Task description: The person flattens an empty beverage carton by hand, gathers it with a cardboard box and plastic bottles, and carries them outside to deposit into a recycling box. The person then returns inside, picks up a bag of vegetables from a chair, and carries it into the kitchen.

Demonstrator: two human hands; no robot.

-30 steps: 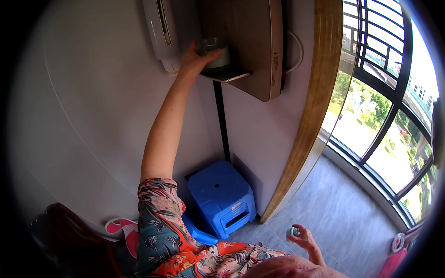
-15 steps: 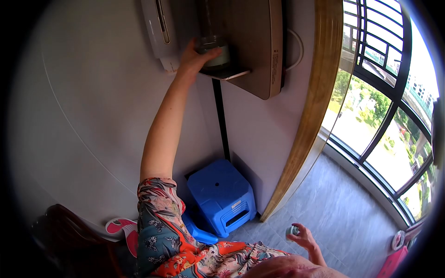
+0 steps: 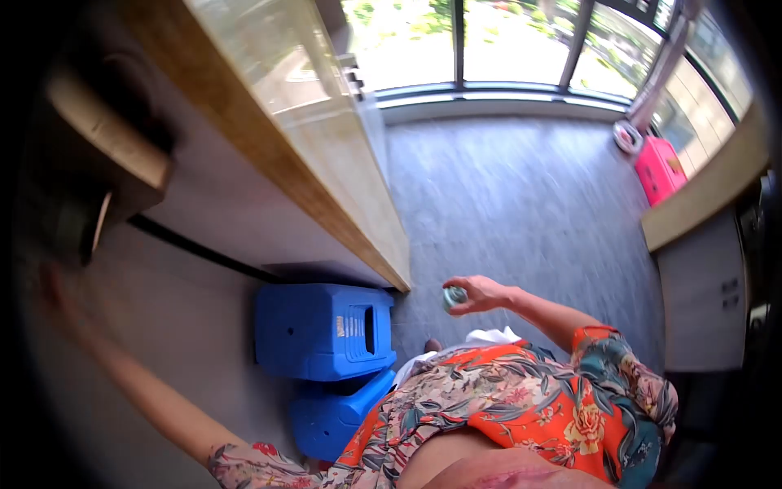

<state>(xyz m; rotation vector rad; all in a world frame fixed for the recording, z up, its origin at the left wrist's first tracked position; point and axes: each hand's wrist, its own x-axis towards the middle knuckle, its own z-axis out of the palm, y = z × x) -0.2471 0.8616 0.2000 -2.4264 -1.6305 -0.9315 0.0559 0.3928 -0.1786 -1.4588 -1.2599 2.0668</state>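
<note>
At the far left, my left hand [image 3: 59, 295] is smeared by motion and lies in dark shade, so its fingers do not show clearly. It is near a dim, blurred jar [image 3: 73, 222] on a small shelf [image 3: 99, 226] beside the wall-mounted appliance; whether they touch, I cannot tell. Low over the floor, my right hand [image 3: 485, 293] is closed around a small round pale-green object [image 3: 454, 298], perhaps a lid or a little pot. Fingers and thumb cover part of it.
Blue plastic stools [image 3: 314, 330] stand against the wall on the left. A wood-edged glass door frame [image 3: 326, 204] rises beside them. Grey floor [image 3: 505, 204] reaches to the windows. A pink box [image 3: 660, 171] and a cabinet [image 3: 700, 301] are on the right.
The view has swung right and down, toward the floor. My left hand was around the jar on the shelf and now appears lower, away from its side. The right hand keeps its small object.
</note>
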